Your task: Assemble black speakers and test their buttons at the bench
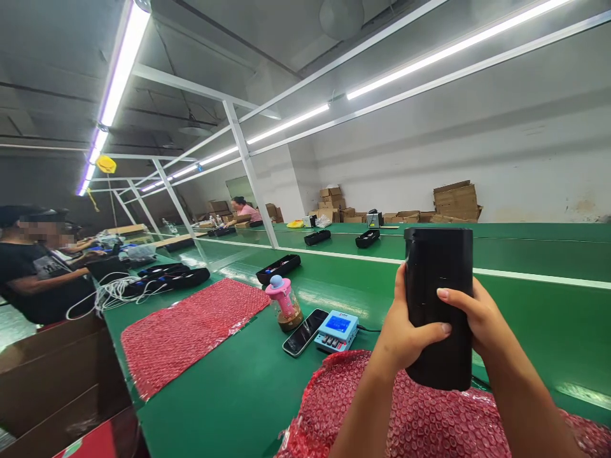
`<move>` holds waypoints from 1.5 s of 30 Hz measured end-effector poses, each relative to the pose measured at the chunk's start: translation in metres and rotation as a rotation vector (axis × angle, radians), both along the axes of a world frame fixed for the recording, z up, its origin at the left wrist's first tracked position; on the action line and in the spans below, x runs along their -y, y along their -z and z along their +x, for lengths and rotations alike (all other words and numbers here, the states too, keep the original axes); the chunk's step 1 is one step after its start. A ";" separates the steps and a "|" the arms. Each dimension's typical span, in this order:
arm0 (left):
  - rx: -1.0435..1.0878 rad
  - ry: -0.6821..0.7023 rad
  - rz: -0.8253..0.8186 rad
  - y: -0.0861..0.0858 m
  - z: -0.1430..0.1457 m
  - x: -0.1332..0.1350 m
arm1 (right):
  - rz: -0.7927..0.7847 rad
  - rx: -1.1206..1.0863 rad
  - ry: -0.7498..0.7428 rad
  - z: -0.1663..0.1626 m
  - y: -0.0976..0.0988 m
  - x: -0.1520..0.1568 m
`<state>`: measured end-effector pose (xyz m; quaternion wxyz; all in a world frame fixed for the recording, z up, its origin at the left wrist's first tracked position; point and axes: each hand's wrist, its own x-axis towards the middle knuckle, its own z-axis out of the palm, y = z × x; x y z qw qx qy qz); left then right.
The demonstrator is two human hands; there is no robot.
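Two bare hands clamp one tall, matte black, round-cornered plastic casing (439, 305), held upright above the near edge of the green workbench (238, 394). Left hand (405, 331) wraps the casing's left side, thumb across the front; right hand (477, 318) grips the right side, thumb also on the front, so both thumbs nearly meet. Beneath the forearms lies a sheet of red bubble wrap (420, 420), its crumpled edge reaching the bench's near rim. Just left of the hands, on the bench: a small blue-and-white box with a lit screen and buttons (337, 331), a dark smartphone (304, 332) touching it, and a clear bottle with a pink lid (284, 304) beside that. Further left, a second flat red bubble-wrap mat (191, 331) lies apart, with bare green surface between it and the phone. Behind the casing the bench is open as far as a white stripe (344, 254). Black oblong trays (278, 268) lie well apart beyond. At far left a person in a black shirt (33, 273) works at the bench, white cables (109, 292) nearby
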<state>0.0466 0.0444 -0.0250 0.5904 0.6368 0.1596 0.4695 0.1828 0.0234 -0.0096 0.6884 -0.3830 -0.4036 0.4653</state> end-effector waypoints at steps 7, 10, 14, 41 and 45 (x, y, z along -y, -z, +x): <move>-0.086 -0.004 -0.037 0.010 -0.007 -0.027 | -0.021 0.106 0.062 -0.007 0.015 -0.025; -0.122 -0.052 -0.039 0.010 -0.016 -0.038 | -0.020 0.168 0.147 -0.012 0.024 -0.033; -0.310 -0.098 -0.048 0.011 -0.038 -0.054 | -0.046 0.272 0.212 -0.024 0.040 -0.048; -0.609 -0.733 0.480 -0.020 -0.074 -0.018 | 0.172 0.142 -0.791 -0.029 0.116 -0.090; -0.573 -0.700 0.509 -0.012 -0.061 -0.028 | 0.170 0.178 -0.730 -0.036 0.119 -0.095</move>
